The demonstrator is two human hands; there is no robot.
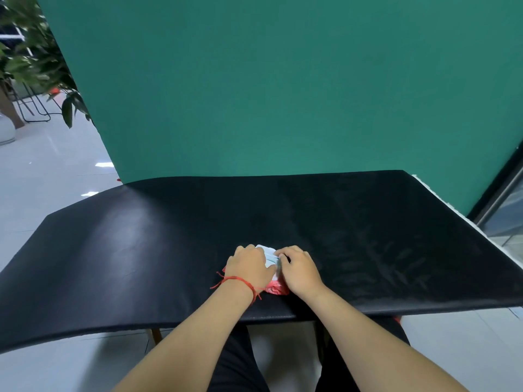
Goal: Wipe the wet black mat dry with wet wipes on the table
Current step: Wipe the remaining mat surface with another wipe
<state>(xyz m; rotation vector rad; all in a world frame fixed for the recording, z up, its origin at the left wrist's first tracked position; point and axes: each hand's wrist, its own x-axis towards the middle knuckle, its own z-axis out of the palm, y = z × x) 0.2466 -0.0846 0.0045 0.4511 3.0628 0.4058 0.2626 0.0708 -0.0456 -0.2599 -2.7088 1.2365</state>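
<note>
**Not one wipe out yet**

The green wall (283,80) fills the 12 o'clock side. Below it the black mat (141,250) lies flat and covers almost all of the tabletop (418,178). Only a thin white edge shows at 2 o'clock. On the 3 o'clock half of the mat we see dull streaks. We think these are the wet spots. No wiping looks done, so the whole job is still ahead of us.

A leafy plant (36,60) stands off at 10 o'clock, and a glass door (506,210) is at 3 o'clock. Both are well away from the mat. Nothing but the pack sits on the mat to block a wipe.

Our left hand (250,267) is curled over the pack of wet wipes (270,257) at 6 o'clock and holds it down. Our right hand (301,268) bends its fingers onto the pack's white top and pinches there. We cannot tell if it has a wipe yet. A red string (240,281) is tied on our left wrist.
</note>
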